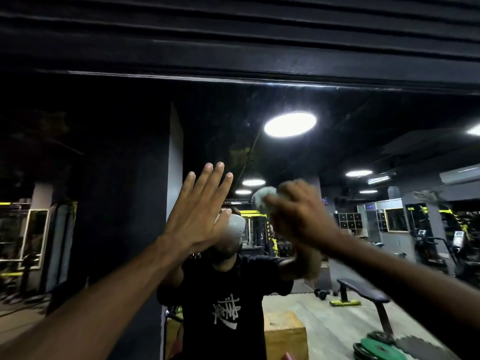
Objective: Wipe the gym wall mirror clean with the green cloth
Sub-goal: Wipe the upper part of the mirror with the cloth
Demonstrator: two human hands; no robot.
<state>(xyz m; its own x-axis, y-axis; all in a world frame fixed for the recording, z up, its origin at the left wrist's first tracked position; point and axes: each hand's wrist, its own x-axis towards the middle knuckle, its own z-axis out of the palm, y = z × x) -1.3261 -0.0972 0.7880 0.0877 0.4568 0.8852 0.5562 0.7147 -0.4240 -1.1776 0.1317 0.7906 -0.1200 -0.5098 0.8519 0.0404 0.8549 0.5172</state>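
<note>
The wall mirror (pixel 298 157) fills the view straight ahead and reflects the gym and a person in a black T-shirt. My left hand (pixel 200 211) lies flat on the glass with its fingers straight and together, pointing up. To its right, my right hand (pixel 298 216) is blurred and bunched on the pale green cloth (pixel 262 197), pressing it against the mirror at head height. Only a small wad of cloth shows past the fingers.
A dark ribbed beam (pixel 233 48) runs above the mirror's top edge. In the reflection stand a black bench (pixel 363 292), a wooden box (pixel 284 333), green weight plates (pixel 381 349), small dumbbells (pixel 320 293) and exercise machines at the far right.
</note>
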